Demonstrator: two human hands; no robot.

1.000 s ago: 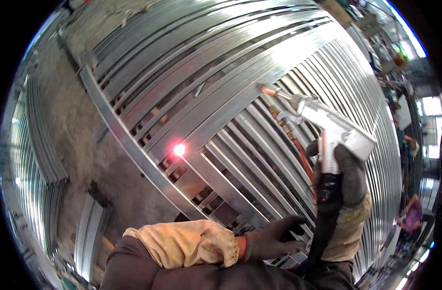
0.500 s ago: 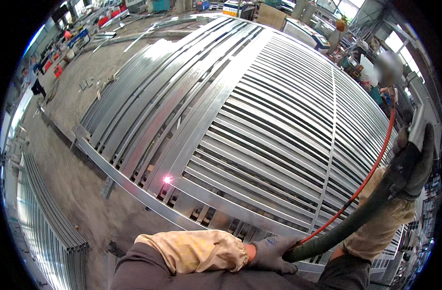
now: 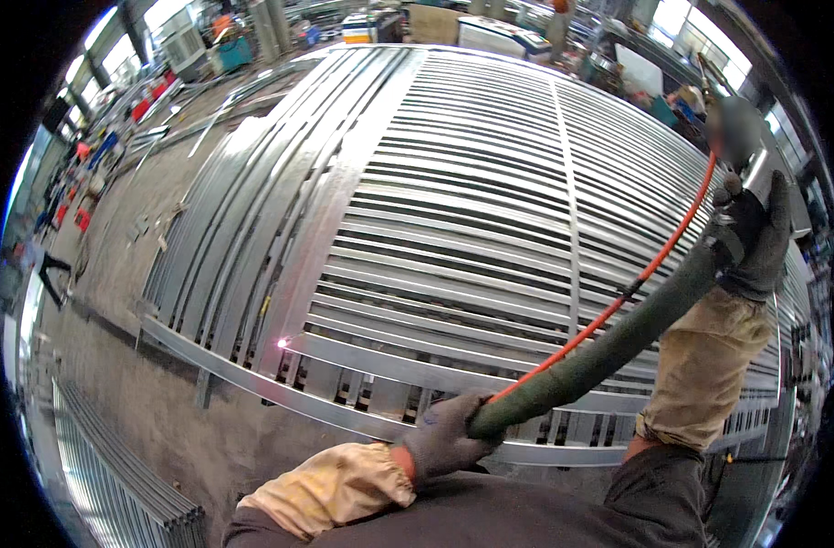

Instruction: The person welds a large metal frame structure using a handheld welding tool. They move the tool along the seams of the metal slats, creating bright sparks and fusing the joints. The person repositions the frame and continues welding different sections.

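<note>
A: It's a big workshop with a dusty floor [image 3: 234, 438], and lots of shiny metal bars [image 3: 453, 239] lie in front of the fingers.

B: What are the hands doing?

A: The left hand [image 3: 449, 437] has its fingers wrapped round a fat green hose [image 3: 599, 356]. The right hand [image 3: 764, 247], higher up, grips the silver tool [image 3: 756, 173].

B: Where's the tool's tip?

A: A blurry patch past the right fingers hides it, so I can't tell. A thin red hose [image 3: 663, 256] runs from there down to the left fingers.

B: And the pink light [image 3: 283, 343]?

A: On the metal, ahead of the left fingers and off to their left.

B: What could go wrong?

A: If the left fingers slip, the heavy-looking hose could sag, catch on a bar and tug the tool.
</note>
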